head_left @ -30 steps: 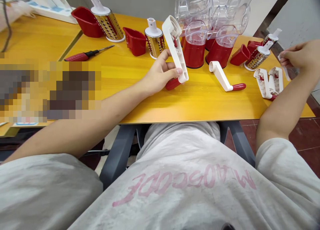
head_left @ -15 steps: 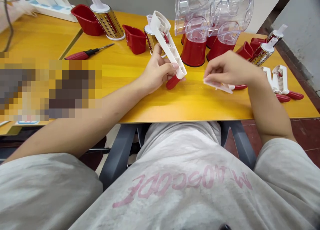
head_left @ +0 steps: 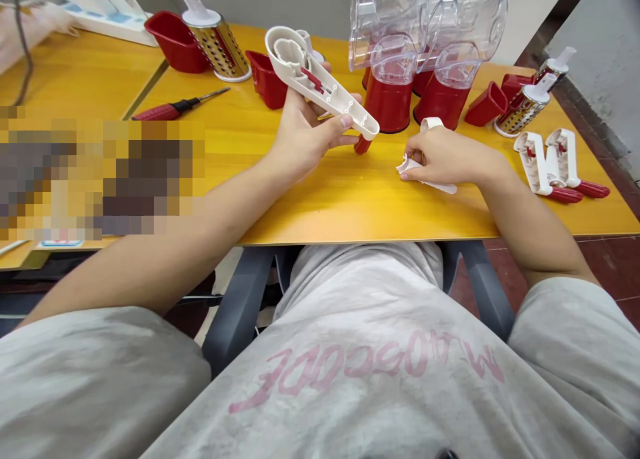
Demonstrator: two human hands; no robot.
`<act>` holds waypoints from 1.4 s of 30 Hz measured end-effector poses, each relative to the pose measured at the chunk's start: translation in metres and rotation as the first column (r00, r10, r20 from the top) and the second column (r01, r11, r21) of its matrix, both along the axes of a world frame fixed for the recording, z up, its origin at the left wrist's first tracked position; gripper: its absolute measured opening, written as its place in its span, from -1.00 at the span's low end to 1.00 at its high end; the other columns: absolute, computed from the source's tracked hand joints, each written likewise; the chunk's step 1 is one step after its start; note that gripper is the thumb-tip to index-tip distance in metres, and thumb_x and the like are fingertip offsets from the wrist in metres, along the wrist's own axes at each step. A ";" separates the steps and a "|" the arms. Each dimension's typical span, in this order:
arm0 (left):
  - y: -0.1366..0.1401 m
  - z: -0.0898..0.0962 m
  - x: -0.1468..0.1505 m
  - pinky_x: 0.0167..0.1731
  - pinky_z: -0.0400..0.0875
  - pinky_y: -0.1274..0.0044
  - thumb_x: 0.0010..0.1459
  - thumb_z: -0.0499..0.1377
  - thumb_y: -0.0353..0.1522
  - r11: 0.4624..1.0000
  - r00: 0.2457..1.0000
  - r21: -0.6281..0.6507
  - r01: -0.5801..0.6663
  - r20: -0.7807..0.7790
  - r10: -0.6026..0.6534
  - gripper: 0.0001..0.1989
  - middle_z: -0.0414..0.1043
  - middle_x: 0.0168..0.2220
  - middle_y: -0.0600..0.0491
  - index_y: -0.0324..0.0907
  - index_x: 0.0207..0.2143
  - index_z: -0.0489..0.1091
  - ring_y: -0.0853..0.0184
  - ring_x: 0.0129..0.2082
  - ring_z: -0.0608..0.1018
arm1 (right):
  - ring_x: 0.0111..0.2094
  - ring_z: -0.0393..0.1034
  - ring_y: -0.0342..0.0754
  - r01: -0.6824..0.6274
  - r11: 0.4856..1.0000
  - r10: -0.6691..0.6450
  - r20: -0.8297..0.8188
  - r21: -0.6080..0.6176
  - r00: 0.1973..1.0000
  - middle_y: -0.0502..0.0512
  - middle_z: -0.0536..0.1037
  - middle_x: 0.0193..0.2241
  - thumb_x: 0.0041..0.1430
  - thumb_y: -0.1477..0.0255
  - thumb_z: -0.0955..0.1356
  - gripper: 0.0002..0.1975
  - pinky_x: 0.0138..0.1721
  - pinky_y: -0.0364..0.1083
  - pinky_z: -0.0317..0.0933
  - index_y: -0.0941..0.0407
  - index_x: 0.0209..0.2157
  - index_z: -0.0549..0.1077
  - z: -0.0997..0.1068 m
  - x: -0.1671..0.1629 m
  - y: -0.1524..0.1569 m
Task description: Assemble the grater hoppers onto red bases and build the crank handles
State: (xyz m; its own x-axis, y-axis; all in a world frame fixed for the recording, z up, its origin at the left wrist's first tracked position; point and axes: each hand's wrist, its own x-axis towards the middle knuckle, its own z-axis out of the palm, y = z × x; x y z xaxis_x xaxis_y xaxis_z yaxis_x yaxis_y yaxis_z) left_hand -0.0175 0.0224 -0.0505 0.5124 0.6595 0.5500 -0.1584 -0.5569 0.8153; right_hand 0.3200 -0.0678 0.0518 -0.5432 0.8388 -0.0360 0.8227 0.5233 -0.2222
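My left hand [head_left: 303,136] grips a white plastic crank handle [head_left: 343,104], its hollow ribbed side facing up. Inside the hollow are a thin red part and a small spring. A red grip [head_left: 363,144] hangs from the handle's narrow end, just above the table. To the right, my right hand [head_left: 443,154] pinches a thin white plastic cover piece [head_left: 440,187] low over the tabletop. A curved white edge [head_left: 431,122] shows behind that hand; whether it belongs to the same piece I cannot tell.
Red bases with clear housings [head_left: 393,86] stand behind my hands. Two more white crank handles [head_left: 533,159] with red grips lie at right. Metal grater drums [head_left: 220,46], red hoppers [head_left: 175,42] and a screwdriver [head_left: 165,110] are at left. The table's front edge [head_left: 370,240] runs before me.
My left hand has tilted the crank handle, swinging its wide end left and turning the hollow side up. My right hand has turned the white piece and moved slightly left.
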 end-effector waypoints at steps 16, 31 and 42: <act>-0.009 0.001 0.008 -0.13 0.89 0.01 0.32 0.69 0.34 0.991 0.976 0.030 -0.127 0.182 0.120 -0.13 0.89 0.15 0.15 0.44 0.47 0.45 -0.10 0.14 0.89 | 0.35 0.85 0.30 0.295 0.949 -0.182 -0.574 0.108 0.798 0.20 0.92 0.13 0.51 -0.15 0.62 -0.18 0.19 0.10 0.80 -0.15 0.63 0.60 0.031 -0.024 -0.034; -0.030 0.008 0.020 0.03 0.70 -0.05 0.30 0.71 0.30 0.899 0.968 0.362 -0.248 0.117 0.220 -0.19 0.69 0.09 -0.02 0.22 0.34 0.53 -0.04 0.01 0.65 | 0.71 0.56 0.35 0.054 0.963 0.047 -0.362 0.262 0.931 0.11 0.74 0.58 0.73 -0.13 0.36 -0.26 0.72 0.30 0.64 -0.26 0.75 0.51 0.008 -0.053 -0.042; -0.040 0.009 0.023 0.06 0.72 -0.01 0.30 0.59 0.43 0.869 0.944 0.372 -0.327 0.089 0.317 -0.15 0.60 0.09 -0.12 0.15 0.29 0.51 -0.16 0.04 0.71 | 0.72 0.54 0.37 -0.028 0.933 0.133 -0.272 0.359 0.953 0.19 0.63 0.66 0.77 0.05 0.32 -0.27 0.85 0.46 0.48 -0.21 0.81 0.45 0.004 -0.053 -0.041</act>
State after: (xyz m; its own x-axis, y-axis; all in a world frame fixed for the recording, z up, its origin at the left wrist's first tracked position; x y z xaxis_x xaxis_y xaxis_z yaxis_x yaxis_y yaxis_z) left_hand 0.0055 -0.0172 -0.0413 0.2907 0.5261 0.7992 0.0650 -0.8442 0.5321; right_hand 0.2671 -0.1093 0.0554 -0.5518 0.7220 0.4174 0.7023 0.6722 -0.2343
